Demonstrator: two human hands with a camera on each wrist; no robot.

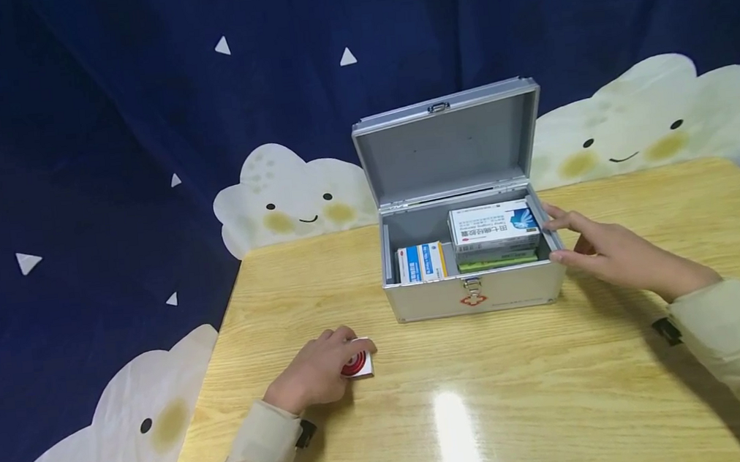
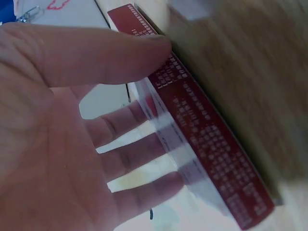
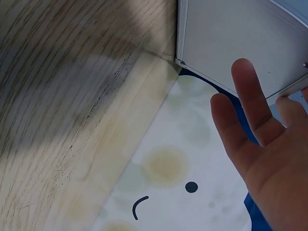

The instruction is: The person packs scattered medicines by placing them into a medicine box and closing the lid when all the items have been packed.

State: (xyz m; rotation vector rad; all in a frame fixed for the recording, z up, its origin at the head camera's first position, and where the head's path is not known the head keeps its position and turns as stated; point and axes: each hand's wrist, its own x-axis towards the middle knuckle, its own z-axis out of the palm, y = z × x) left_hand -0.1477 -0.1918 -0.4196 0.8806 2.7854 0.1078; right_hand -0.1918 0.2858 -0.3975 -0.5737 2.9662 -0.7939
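Note:
My left hand (image 1: pixel 321 367) pinches a small flat box (image 1: pixel 362 364) with a white top and red rings, low at the tabletop. In the left wrist view, the thumb lies along the box's dark red printed side (image 2: pixel 202 139), with fingertips on the opposite side. A silver first-aid case (image 1: pixel 429 301) with a red cross stands lid up. Its right rim is touched by the thumb and a finger of my right hand (image 1: pixel 609 250). In the right wrist view, two fairly straight fingers (image 3: pixel 248 91) lie by the case's side wall (image 3: pixel 216 38).
Inside the case, a white medicine box (image 1: pixel 485 224) lies atop other boxes, including a green one (image 1: pixel 498 262), on the right. A blue-and-white box (image 1: pixel 420 263) stands at left. The wooden table (image 1: pixel 529 393) meets a dark blue curtain (image 1: pixel 292 98) with cloud faces behind.

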